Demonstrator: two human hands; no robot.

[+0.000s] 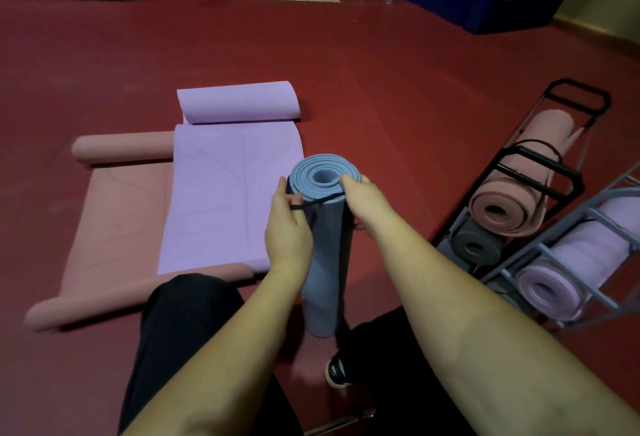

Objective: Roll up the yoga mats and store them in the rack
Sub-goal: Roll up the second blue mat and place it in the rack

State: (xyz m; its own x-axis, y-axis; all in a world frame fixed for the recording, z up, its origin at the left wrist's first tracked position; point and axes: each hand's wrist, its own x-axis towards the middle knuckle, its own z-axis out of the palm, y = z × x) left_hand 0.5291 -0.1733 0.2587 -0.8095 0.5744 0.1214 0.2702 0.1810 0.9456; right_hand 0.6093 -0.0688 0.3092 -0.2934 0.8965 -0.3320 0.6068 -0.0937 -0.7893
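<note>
Partly, the grip is hidden: the right hand point(363, 205) wraps round the far side of the blue rolled mat point(325, 248), so only its thumb shows, at the mat's top rim. The mat stands upright on the red floor point(398, 89) between the person's knees, its spiral end facing the camera. The left hand point(287, 227) pinches a thin black strap point(313, 203) that runs across the roll just under its top; where the strap ends behind the right hand cannot be seen. Two mats lie partly unrolled on the floor to the left, a purple mat point(228, 200) over a pink mat point(117, 224). Near the right edge, the black rack point(540, 162) holds a pink roll point(512, 200) and a dark grey roll point(476, 245); the grey rack point(588, 245), cut off, holds a lilac roll point(561, 279) and perhaps another.
</note>
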